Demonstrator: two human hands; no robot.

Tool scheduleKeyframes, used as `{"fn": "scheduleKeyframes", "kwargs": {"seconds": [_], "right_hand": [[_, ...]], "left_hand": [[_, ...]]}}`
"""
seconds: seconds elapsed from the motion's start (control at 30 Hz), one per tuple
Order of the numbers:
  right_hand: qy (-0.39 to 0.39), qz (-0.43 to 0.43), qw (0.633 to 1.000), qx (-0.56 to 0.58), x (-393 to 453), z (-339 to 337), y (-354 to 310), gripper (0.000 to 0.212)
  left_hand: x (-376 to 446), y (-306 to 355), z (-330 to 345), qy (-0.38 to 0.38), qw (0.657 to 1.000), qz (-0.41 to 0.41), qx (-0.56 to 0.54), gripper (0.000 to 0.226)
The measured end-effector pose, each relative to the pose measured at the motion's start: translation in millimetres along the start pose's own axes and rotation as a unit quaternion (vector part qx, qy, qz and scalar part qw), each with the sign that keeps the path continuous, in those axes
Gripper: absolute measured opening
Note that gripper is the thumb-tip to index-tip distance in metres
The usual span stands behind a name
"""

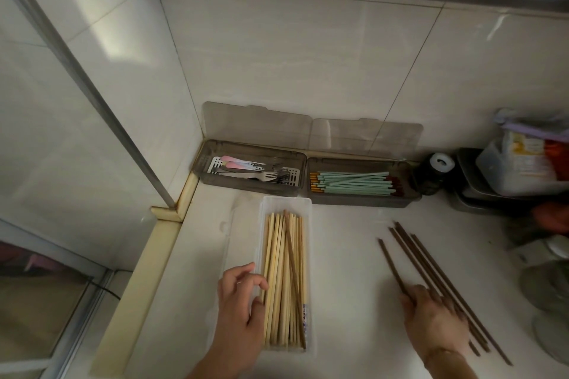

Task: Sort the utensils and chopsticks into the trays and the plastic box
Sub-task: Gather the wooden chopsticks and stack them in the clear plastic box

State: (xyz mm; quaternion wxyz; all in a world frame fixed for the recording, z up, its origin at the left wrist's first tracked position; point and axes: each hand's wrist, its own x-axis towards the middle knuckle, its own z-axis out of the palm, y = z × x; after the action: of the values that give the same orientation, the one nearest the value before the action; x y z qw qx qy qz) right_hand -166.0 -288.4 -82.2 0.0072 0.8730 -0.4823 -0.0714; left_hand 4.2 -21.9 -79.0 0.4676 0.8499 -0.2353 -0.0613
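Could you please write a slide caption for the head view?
Left hand at the plastic box of pale chopsticks; right hand on the dark chopsticks lying on the counter.

Pale chopsticks [281,280] fill the clear plastic box [284,201]; dark chopsticks [431,271] lie loose on the counter rightward.

Left hand [240,298] fingers loosely curled; right hand [434,317] palm-down, grip unclear.
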Motion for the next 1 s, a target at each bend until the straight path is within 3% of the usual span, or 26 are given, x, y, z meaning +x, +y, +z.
{"fn": "scheduleKeyframes", "kwargs": {"seconds": [0.07,0.17,0.3,0.37,0.47,0.53,0.67,0.77,1.0], "right_hand": [[0.000,-0.016,0.997,0.078,-0.2,-9.0,-12.8,0.020],[0.019,-0.042,0.954,0.297,2.1,-33.4,-39.7,0.006],[0.068,-0.182,0.893,0.407,-4.8,-74.2,-87.2,0.028],[0.099,-0.265,0.863,0.418,-12.3,-87.1,-111.7,0.025],[0.164,-0.369,0.852,0.333,-19.7,-90.5,-144.6,0.014],[0.160,-0.404,0.857,0.278,-19.6,-85.9,-161.7,0.012],[0.073,-0.412,0.900,0.124,-15.1,-70.9,-180.5,0.015],[-0.017,-0.411,0.912,0.013,-13.1,-61.8,-185.6,0.020],[-0.050,-0.420,0.904,-0.065,-7.9,-56.7,-187.9,0.021]], "left_hand": [[-0.1,0.7,-0.1,0.000,1.000,0.001,-0.001,0.054],[0.3,2.1,-1.1,0.004,1.000,-0.003,0.004,0.052],[0.0,4.5,-1.2,-0.001,1.000,-0.005,0.003,0.045],[0.3,4.8,-2.0,0.000,1.000,-0.004,0.002,0.037],[1.0,4.1,-1.4,0.001,1.000,-0.004,0.005,0.036],[1.3,4.0,-1.2,0.004,1.000,-0.004,0.007,0.039],[2.3,1.2,-0.4,0.011,1.000,-0.003,0.011,0.044],[2.5,-0.6,-0.2,0.010,1.000,-0.008,0.010,0.045],[1.4,0.5,-0.6,0.016,1.000,0.001,0.006,0.045]]}}
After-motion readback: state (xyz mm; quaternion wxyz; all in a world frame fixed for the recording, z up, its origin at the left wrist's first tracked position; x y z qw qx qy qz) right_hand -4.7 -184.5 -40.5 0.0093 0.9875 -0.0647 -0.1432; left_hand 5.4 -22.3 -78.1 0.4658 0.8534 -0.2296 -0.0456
